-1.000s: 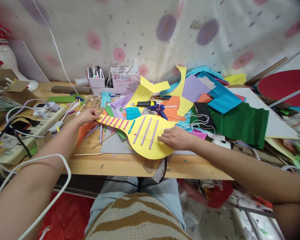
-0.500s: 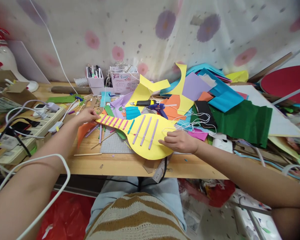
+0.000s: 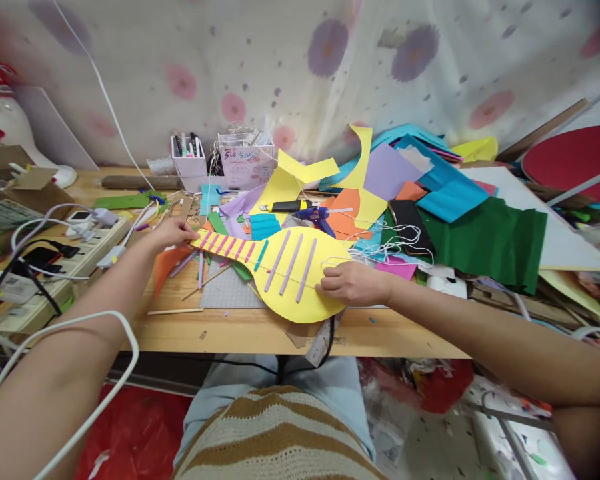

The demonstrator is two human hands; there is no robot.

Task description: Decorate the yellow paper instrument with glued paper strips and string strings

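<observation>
A yellow cardboard lute (image 3: 310,308) lies across the table, neck to the left and round body to the right. Pink strips (image 3: 229,247) cross its neck; one blue strip (image 3: 261,255) and several lilac strips (image 3: 291,265) cross the body. A thin string (image 3: 307,285) runs lengthwise over them. At the neck's tip, my left hand (image 3: 173,235) pinches the string's end; its fingertips are partly hidden. Closed above the body's right side, my right hand (image 3: 353,283) grips the string's other end. Loose white string (image 3: 395,241) trails beyond it.
Behind the lute lie a blue glue gun (image 3: 316,213), a yellow-black cutter (image 3: 285,206) and coloured sheets (image 3: 393,170). A grey cutting mat (image 3: 225,290) is partly under it. Power strips (image 3: 75,250) with cables stand left; a white cable (image 3: 125,327) loops over my left forearm.
My right hand has shifted slightly left and the string now shows as a straight line over the strips. The left hand stays at the neck's tip.
</observation>
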